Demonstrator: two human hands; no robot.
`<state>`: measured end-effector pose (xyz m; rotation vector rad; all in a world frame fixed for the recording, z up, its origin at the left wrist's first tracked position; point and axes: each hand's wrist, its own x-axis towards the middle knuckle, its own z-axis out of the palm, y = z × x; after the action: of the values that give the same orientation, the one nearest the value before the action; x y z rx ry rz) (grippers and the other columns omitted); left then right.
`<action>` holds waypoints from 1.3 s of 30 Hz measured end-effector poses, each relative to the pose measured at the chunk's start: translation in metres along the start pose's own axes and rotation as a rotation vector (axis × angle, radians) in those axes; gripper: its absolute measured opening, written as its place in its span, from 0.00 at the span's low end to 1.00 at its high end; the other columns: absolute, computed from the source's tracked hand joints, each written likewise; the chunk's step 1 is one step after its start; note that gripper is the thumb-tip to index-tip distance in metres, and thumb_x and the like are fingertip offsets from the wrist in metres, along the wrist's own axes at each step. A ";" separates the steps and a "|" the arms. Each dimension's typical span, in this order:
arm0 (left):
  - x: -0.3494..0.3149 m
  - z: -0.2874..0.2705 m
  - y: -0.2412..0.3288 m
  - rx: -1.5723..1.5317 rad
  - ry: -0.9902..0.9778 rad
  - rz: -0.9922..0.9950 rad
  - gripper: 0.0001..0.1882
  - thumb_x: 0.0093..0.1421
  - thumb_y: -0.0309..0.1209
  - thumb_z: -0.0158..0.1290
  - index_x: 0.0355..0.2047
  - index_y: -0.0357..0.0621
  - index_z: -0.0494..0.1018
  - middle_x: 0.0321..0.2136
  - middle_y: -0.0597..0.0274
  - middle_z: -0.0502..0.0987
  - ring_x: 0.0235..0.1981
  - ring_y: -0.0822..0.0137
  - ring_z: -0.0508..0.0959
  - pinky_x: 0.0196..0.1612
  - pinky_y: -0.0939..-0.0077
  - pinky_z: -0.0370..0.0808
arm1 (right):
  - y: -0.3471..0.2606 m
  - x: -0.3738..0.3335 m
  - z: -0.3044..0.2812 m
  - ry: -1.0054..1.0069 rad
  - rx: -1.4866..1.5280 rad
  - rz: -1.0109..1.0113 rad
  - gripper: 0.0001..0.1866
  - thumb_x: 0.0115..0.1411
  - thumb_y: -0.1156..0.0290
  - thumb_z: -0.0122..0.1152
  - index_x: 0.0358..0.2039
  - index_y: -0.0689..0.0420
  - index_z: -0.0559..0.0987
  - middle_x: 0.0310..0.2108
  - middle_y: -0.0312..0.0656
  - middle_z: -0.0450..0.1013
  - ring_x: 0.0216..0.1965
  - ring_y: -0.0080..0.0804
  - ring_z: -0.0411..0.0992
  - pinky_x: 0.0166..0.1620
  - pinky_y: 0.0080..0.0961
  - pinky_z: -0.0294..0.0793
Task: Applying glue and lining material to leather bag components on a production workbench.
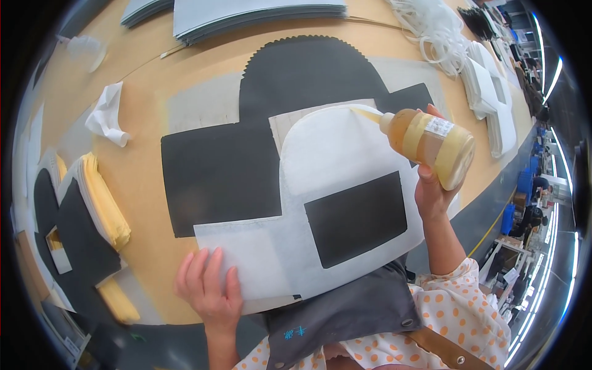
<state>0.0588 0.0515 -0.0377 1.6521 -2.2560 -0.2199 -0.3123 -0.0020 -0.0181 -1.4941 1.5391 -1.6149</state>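
Note:
My right hand [433,191] is wrapped round a translucent squeeze bottle [425,139] with yellowish contents, a yellow band and a white label. The bottle is tipped sideways, its nozzle pointing left over the rounded top of a white sheet piece [333,148]. That piece has a rectangular opening through which black shows. It overlaps a larger black piece [222,179] with a scalloped curved top. My left hand [213,290] rests with fingers outstretched on the white piece's lower left corner. Its palm and wrist hang past the table edge.
On the left lie stacks of black and yellow cut pieces [102,203] beside a crumpled white scrap [110,114]. Grey-white sheets [259,18] are stacked at the far edge. White strips [431,31] and cut white pieces [487,92] lie at the far right.

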 end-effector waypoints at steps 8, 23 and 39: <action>0.000 0.001 0.001 0.025 0.004 0.000 0.18 0.57 0.34 0.58 0.48 0.44 0.77 0.50 0.58 0.73 0.54 0.53 0.70 0.57 0.59 0.62 | 0.006 -0.001 -0.016 0.025 -0.033 -0.009 0.44 0.53 0.57 0.73 0.62 0.48 0.54 0.64 0.61 0.59 0.64 0.48 0.62 0.62 0.42 0.66; 0.000 0.002 0.001 0.050 0.020 0.014 0.18 0.58 0.34 0.57 0.48 0.44 0.77 0.51 0.58 0.73 0.53 0.53 0.71 0.57 0.60 0.62 | 0.007 0.010 -0.013 0.034 0.103 0.015 0.42 0.53 0.59 0.74 0.60 0.52 0.57 0.63 0.60 0.61 0.63 0.45 0.63 0.61 0.40 0.68; 0.000 0.002 0.002 0.060 0.018 0.016 0.17 0.58 0.32 0.57 0.48 0.44 0.77 0.51 0.58 0.73 0.53 0.53 0.71 0.57 0.60 0.63 | 0.010 0.001 -0.042 0.113 0.104 0.074 0.42 0.57 0.61 0.71 0.64 0.53 0.55 0.63 0.61 0.61 0.64 0.46 0.62 0.62 0.42 0.67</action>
<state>0.0565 0.0522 -0.0388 1.6585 -2.2827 -0.1341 -0.3533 0.0113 -0.0175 -1.2966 1.5255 -1.7342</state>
